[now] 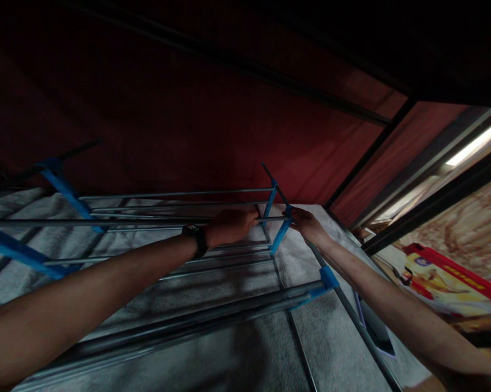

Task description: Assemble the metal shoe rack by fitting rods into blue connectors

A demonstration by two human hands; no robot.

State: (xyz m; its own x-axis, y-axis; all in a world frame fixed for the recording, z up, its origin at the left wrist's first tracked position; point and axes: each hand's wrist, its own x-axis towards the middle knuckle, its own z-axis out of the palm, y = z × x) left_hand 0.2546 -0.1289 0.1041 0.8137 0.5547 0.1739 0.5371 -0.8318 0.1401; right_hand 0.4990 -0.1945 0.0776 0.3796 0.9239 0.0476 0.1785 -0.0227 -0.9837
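A rack of thin grey metal tubes (213, 313) with blue plastic joints (329, 277) lies over a grey fabric surface. My left hand (233, 226), with a black watch on its wrist, is closed round a long horizontal tube (147, 222) close to its right end. At that end, my right hand (306, 223) has its fingers wrapped at a blue joint (288, 212), where the horizontal tube meets a slanting side tube (362, 329). Part of the joint is hidden by my right fingers. More blue joints (63, 188) stand on the left side of the rack.
Dark red fabric (188, 125) with black frame bars rises behind the rack. On the right are a black bar (441, 201), a red and yellow package (453, 277) and a dark tray-like object (374, 324) with a pale rim.
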